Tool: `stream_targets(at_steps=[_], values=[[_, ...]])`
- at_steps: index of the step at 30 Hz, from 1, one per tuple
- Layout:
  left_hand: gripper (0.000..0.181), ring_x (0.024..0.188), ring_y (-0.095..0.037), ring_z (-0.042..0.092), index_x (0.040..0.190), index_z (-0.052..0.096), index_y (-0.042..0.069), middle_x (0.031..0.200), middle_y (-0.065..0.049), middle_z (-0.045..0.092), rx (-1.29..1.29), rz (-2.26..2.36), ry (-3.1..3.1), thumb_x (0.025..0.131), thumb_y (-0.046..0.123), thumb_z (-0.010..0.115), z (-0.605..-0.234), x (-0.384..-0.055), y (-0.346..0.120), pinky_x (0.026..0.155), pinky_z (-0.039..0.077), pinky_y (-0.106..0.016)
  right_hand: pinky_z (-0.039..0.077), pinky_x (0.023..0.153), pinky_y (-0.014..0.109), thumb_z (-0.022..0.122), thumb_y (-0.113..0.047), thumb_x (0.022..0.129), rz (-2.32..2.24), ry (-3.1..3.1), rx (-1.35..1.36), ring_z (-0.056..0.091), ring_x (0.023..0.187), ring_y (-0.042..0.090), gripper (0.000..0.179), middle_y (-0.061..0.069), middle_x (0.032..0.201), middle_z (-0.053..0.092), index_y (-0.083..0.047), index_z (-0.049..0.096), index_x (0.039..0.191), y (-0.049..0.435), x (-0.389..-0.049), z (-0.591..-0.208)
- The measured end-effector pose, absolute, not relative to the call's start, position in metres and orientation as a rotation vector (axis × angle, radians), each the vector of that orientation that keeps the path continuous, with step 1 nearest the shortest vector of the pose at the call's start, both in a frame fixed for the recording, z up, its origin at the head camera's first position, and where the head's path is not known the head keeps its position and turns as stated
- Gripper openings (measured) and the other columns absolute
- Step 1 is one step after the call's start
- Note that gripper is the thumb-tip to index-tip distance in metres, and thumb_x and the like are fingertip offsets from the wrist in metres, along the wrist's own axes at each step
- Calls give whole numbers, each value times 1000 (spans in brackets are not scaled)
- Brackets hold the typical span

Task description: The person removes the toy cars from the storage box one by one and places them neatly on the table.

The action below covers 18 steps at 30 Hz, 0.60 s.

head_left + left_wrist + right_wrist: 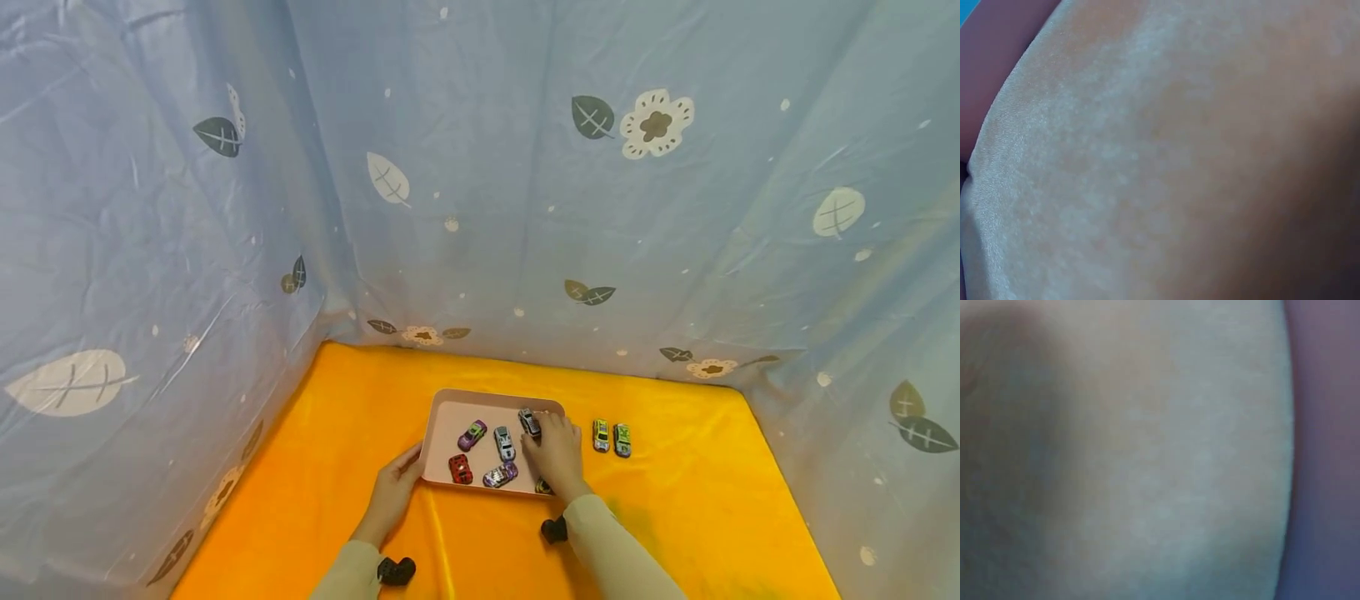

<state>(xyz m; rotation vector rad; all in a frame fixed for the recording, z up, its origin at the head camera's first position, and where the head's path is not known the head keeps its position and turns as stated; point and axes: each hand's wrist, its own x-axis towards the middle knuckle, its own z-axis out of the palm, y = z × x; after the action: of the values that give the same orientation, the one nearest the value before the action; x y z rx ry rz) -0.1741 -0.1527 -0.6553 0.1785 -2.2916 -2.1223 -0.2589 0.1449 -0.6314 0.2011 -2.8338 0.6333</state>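
A shallow pale pink tray [480,400] holds several small toy cars. My left hand [393,492] grips the tray by its left side, near the front corner. Inside the right part of the tray, my right hand [557,454] pinches a black-and-silver toy car [528,422] with thumb and fingers. Left of it lie a silver toy car [504,443], a purple-and-green one [472,435], a red one [461,468] and a purple-and-white one [500,475]. A dark-and-yellow car [543,486] is partly hidden under the right hand. Both wrist views show mostly blurred skin.
Right of the tray, a yellow toy car [601,435] and a green one [622,440] stand side by side on the orange cloth [690,483]. Blue curtains [480,208] with leaf and flower prints enclose the back and sides. Black straps' ends [396,572] show by the wrists.
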Motion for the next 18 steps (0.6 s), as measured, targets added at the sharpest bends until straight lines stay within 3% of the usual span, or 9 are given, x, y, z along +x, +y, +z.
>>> stream_targets(at_steps=[8, 13, 18], values=[[43, 130, -25, 45, 141, 53, 15, 138, -5, 54, 192, -2151, -2297, 99, 24, 57, -654, -174, -152, 103, 43, -39, 36, 89, 49, 72, -39, 86, 542, -2880, 237, 51, 111, 32, 47, 10, 121, 62, -10, 66, 122, 144, -255, -625], [44, 130, -28, 46, 141, 53, 15, 139, -7, 53, 172, -2122, -2296, 99, 25, 58, -653, -177, -152, 102, 43, -42, 34, 84, 45, 75, -43, 82, 546, -2846, 286, 52, 105, 30, 47, 7, 116, 67, -13, 67, 118, 144, -256, -623], [44, 130, -26, 46, 140, 55, 19, 138, -5, 54, 178, -2093, -2316, 98, 28, 59, -656, -178, -152, 102, 44, -41, 34, 89, 46, 76, -39, 82, 573, -2883, 254, 52, 105, 29, 48, 7, 113, 68, -10, 66, 119, 145, -256, -622]])
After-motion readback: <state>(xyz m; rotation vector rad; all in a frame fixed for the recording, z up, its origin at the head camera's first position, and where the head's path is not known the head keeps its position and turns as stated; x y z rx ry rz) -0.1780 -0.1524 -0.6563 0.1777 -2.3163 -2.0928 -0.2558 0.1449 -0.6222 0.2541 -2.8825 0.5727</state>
